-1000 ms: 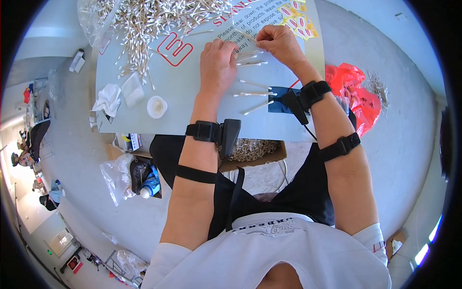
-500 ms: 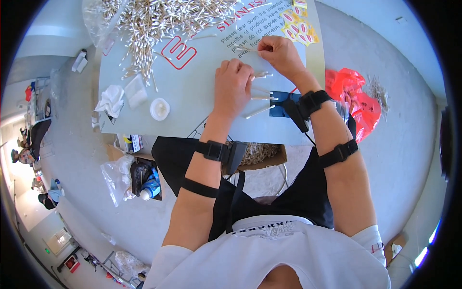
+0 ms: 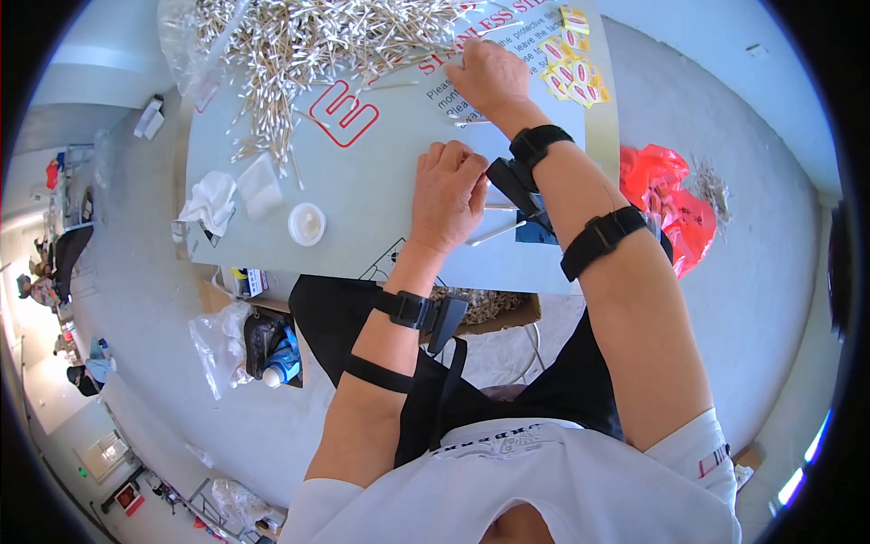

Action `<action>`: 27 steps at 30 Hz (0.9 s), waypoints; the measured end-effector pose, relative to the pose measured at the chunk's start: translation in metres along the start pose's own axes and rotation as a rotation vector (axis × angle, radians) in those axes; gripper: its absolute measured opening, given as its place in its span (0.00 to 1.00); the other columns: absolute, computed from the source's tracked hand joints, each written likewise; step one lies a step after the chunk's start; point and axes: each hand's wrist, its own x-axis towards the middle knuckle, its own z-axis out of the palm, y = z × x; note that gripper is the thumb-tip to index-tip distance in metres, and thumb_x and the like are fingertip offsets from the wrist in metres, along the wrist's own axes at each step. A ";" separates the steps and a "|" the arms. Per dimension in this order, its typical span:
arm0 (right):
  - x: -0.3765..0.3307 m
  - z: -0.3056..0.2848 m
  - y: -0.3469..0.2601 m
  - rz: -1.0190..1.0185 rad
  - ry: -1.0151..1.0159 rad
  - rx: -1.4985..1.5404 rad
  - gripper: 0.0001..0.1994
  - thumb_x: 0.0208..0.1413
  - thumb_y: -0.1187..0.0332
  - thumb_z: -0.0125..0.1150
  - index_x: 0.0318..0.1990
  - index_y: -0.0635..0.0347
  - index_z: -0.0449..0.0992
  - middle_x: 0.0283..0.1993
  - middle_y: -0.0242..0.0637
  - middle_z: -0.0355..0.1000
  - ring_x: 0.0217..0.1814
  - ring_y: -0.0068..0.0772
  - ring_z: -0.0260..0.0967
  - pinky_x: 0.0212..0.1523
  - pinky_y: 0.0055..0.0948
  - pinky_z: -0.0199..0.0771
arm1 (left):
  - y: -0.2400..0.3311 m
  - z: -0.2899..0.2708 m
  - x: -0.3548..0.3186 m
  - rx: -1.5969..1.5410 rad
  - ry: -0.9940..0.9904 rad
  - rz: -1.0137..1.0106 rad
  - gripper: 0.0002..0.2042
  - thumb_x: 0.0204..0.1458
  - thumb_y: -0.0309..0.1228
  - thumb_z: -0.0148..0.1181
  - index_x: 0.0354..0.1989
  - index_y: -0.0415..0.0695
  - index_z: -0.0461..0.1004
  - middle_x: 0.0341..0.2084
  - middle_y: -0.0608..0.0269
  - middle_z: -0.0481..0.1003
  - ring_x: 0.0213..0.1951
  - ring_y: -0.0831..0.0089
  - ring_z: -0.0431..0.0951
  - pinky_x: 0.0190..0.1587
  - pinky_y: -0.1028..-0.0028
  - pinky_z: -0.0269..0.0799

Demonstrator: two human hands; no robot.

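presently, left hand [image 3: 449, 197] curled beside loose swabs [image 3: 497, 234], right hand [image 3: 492, 79] near the heap [image 3: 308, 43]; whether either grips, i can't tell.

red capitals [image 3: 503, 20] and smaller black print [image 3: 441, 97] (partly hidden) cross the pale tabletop sheet [image 3: 362, 218] near a red outlined emblem [image 3: 344, 113]. dark lettering [image 3: 507, 442] marks the white shirt [image 3: 408, 499]; red marks on yellow packets [image 3: 578, 72] are too small to read.
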 end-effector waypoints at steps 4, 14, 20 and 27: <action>0.002 0.004 0.012 0.108 -0.071 0.023 0.12 0.49 0.60 0.56 0.32 0.57 0.80 0.35 0.46 0.77 0.38 0.51 0.76 0.41 0.45 0.74 | -0.001 -0.002 -0.002 -0.003 0.001 -0.006 0.08 0.41 0.23 0.62 0.30 0.44 0.72 0.30 0.62 0.69 0.36 0.60 0.69 0.40 0.63 0.64; -0.058 -0.038 0.061 -0.335 -0.157 0.296 0.02 0.50 0.72 0.60 0.30 0.57 0.73 0.36 0.37 0.69 0.40 0.44 0.70 0.41 0.37 0.70 | 0.009 0.003 0.003 0.131 0.011 -0.070 0.25 0.50 0.35 0.60 0.57 0.44 0.66 0.57 0.52 0.63 0.59 0.54 0.61 0.60 0.54 0.53; -0.098 -0.050 0.059 -0.350 -0.195 0.329 0.01 0.49 0.73 0.58 0.28 0.58 0.74 0.35 0.38 0.69 0.43 0.45 0.70 0.43 0.40 0.71 | 0.004 0.011 -0.009 0.348 -0.247 -0.049 0.32 0.57 0.47 0.51 0.67 0.42 0.56 0.69 0.49 0.51 0.70 0.55 0.49 0.68 0.50 0.39; -0.147 -0.059 0.069 -0.086 -0.021 0.606 0.05 0.56 0.74 0.56 0.37 0.66 0.75 0.46 0.39 0.71 0.47 0.39 0.72 0.48 0.32 0.71 | 0.053 -0.014 -0.034 0.249 -0.289 -0.066 0.39 0.54 0.55 0.52 0.67 0.39 0.56 0.70 0.53 0.50 0.71 0.58 0.47 0.69 0.46 0.37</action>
